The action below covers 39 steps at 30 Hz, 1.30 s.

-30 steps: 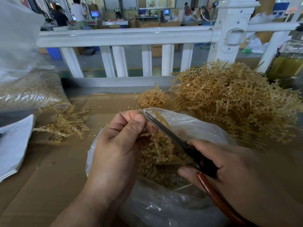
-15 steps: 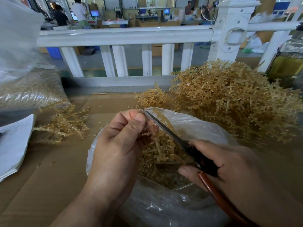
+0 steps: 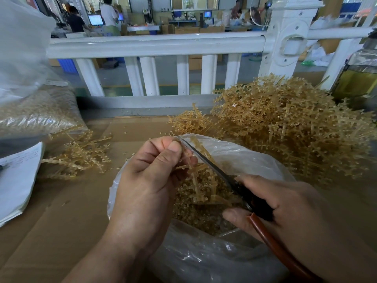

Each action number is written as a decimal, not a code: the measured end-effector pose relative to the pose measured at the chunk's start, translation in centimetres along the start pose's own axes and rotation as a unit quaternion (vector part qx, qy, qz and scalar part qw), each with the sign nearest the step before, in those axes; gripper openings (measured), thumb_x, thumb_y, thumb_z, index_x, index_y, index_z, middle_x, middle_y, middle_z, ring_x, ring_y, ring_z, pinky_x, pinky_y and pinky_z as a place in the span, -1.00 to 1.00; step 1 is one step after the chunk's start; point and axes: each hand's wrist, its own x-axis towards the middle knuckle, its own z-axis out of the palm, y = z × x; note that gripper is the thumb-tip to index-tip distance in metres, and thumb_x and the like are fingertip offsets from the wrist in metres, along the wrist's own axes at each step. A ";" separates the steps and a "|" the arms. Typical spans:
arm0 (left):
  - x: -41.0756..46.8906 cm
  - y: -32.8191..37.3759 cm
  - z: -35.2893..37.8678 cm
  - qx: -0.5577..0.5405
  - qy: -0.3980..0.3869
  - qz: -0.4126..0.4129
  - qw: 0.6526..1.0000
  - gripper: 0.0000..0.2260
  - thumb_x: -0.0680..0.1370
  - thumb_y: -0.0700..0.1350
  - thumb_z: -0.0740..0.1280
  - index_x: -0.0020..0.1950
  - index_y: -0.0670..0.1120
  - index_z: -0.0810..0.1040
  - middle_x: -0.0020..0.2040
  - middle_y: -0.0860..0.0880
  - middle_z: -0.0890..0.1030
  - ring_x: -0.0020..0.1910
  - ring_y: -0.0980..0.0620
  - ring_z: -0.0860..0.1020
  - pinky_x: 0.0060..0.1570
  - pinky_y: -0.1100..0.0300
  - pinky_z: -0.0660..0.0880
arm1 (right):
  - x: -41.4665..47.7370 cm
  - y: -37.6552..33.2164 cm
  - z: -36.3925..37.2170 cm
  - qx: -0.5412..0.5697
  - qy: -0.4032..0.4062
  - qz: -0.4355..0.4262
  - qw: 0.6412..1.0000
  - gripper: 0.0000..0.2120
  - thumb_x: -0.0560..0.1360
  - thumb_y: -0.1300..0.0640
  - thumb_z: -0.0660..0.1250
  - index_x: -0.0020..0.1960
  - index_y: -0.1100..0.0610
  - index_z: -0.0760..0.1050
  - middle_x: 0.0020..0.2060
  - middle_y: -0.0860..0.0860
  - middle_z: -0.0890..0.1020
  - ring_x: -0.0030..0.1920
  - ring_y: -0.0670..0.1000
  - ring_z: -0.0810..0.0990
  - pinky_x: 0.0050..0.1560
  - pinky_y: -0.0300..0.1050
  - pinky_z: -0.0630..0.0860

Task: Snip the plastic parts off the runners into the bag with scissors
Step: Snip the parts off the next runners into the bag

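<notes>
My left hand (image 3: 149,180) pinches a tan plastic runner (image 3: 196,178) and holds it over the open mouth of a clear plastic bag (image 3: 240,154). Small tan snipped parts (image 3: 195,215) lie in the bag. My right hand (image 3: 285,209) grips scissors (image 3: 220,172) with dark blades and a brown handle. The blades lie along the runner's right side, their tip up by my left fingertips. Whether the blades are parted I cannot tell.
A big heap of tan runners (image 3: 295,127) fills the right of the cardboard-covered table (image 3: 61,211). A smaller pile of runners (image 3: 81,154) lies at the left, beside a filled clear bag (image 3: 38,113) and white papers (image 3: 16,180). A white railing (image 3: 155,45) stands behind; a bottle (image 3: 359,74) stands far right.
The scissors' tip has crept a little up and left along the runner toward my left fingertips. Both hands otherwise stay where they were.
</notes>
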 end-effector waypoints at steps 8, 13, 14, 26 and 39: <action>-0.1 0.3 0.1 0.002 -0.003 0.000 1.000 -0.79 0.56 -0.12 0.30 -0.24 0.03 0.63 -0.17 -0.10 0.62 -0.19 0.02 0.57 -0.21 0.23 0.54 | 0.0 0.3 -0.2 -0.001 -0.009 -0.004 1.000 -0.50 0.38 -0.48 0.14 0.01 -0.14 0.56 -0.36 -0.17 0.58 -0.31 -0.19 0.57 -0.27 -0.27 0.48; -0.1 0.3 0.2 -0.012 -0.004 -0.002 1.000 -0.80 0.56 -0.14 0.30 -0.23 0.01 0.64 -0.20 -0.09 0.63 -0.23 0.05 0.59 -0.21 0.24 0.55 | 0.0 0.3 -0.1 -0.006 -0.006 -0.011 1.000 -0.50 0.40 -0.47 0.15 0.00 -0.11 0.57 -0.37 -0.17 0.58 -0.29 -0.21 0.56 -0.25 -0.33 0.47; -0.1 0.3 0.2 -0.014 -0.004 -0.002 1.000 -0.81 0.55 -0.14 0.30 -0.22 -0.01 0.63 -0.20 -0.09 0.63 -0.23 0.05 0.59 -0.21 0.24 0.55 | 0.0 0.3 -0.1 -0.007 -0.002 -0.015 1.000 -0.51 0.40 -0.46 0.16 -0.01 -0.11 0.57 -0.37 -0.18 0.57 -0.29 -0.21 0.56 -0.27 -0.36 0.47; -0.1 0.4 0.2 0.006 -0.002 -0.009 1.000 -0.79 0.56 -0.11 0.30 -0.25 0.03 0.63 -0.21 -0.09 0.62 -0.23 0.01 0.55 -0.24 0.20 0.54 | 0.1 -0.1 -0.6 -0.017 -0.006 -0.006 1.000 -0.56 0.41 -0.41 0.17 -0.03 -0.13 0.61 -0.45 -0.19 0.52 -0.34 -0.20 0.55 -0.40 -0.41 0.40; 0.0 0.3 0.4 -0.010 -0.003 -0.005 1.000 -0.77 0.55 -0.13 0.29 -0.27 0.03 0.65 -0.22 -0.05 0.63 -0.23 0.05 0.57 -0.19 0.25 0.55 | 0.1 -0.2 -0.6 0.001 -0.020 0.018 1.000 -0.52 0.39 -0.48 0.17 -0.08 -0.13 0.58 -0.34 -0.17 0.56 -0.35 -0.17 0.55 -0.42 -0.40 0.38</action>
